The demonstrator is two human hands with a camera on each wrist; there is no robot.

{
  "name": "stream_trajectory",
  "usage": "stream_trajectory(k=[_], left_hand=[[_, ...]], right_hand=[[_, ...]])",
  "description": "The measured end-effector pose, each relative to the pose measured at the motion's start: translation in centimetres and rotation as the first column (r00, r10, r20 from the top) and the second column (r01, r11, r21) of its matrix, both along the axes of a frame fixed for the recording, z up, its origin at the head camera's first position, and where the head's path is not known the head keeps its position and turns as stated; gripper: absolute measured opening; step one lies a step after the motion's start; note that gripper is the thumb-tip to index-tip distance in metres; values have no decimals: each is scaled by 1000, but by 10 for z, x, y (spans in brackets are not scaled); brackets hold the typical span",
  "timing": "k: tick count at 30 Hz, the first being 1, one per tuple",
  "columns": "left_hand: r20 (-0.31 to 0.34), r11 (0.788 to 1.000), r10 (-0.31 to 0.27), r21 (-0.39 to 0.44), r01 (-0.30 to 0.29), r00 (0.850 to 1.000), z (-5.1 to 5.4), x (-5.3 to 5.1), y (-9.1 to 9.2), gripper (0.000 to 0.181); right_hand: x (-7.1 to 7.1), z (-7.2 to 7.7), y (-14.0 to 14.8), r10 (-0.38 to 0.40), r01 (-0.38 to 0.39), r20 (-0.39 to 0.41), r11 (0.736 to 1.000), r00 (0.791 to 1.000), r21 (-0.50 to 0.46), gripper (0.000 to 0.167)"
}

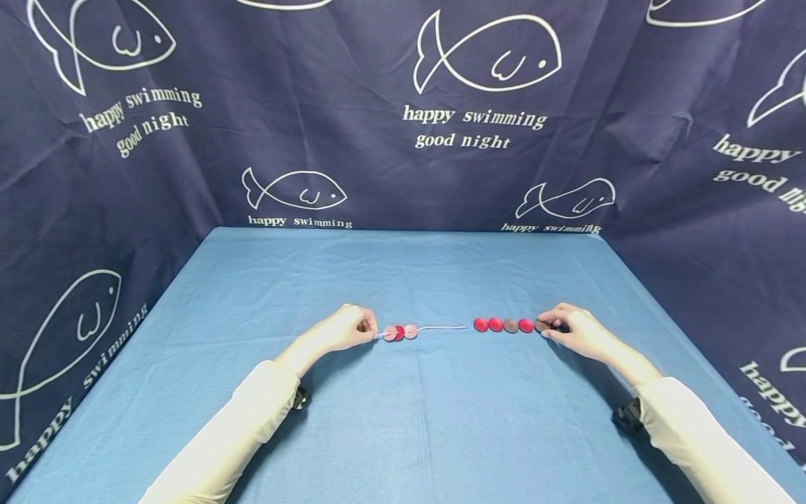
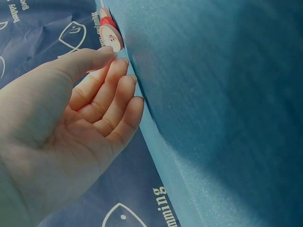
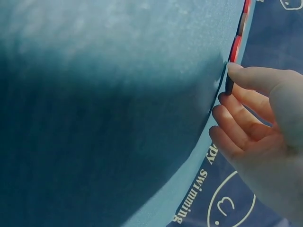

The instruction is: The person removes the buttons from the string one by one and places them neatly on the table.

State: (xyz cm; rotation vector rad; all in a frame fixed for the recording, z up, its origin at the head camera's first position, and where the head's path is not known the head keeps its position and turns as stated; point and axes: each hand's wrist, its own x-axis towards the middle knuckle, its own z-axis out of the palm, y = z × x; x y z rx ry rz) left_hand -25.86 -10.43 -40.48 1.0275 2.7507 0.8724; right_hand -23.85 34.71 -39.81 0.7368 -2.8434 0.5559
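Note:
My left hand point(image 1: 350, 327) pinches the end of a pale string point(image 1: 443, 327) between thumb and forefinger. Threaded on that string beside the fingertips are a pink button point(image 1: 389, 334), a red button point(image 1: 399, 334) and another pink button point(image 1: 411, 332), partly overlapping. The string's free end runs right along the table. To the right, my right hand point(image 1: 581, 333) holds a dark brown button point(image 1: 541, 325) by its edge, at the right end of a row of loose buttons. In the right wrist view, thumb and forefinger grip this brown button point(image 3: 229, 84), partly hidden by the thumb.
The row also has red buttons point(image 1: 496, 325) and a brown button point(image 1: 511, 325), starting just right of the string's end. A blue cloth point(image 1: 415, 420) covers the table. Dark blue curtains point(image 1: 378, 126) with fish prints hang at the back and sides.

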Motion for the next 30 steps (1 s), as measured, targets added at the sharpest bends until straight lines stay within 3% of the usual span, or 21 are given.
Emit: stream_trajectory(k=[30], left_hand=[[27,1000,9,-4,-9,1000,-4,-3,-1,8]], right_hand=[[-5,-8,-3,7,-6,-32,1000,999,20,26]])
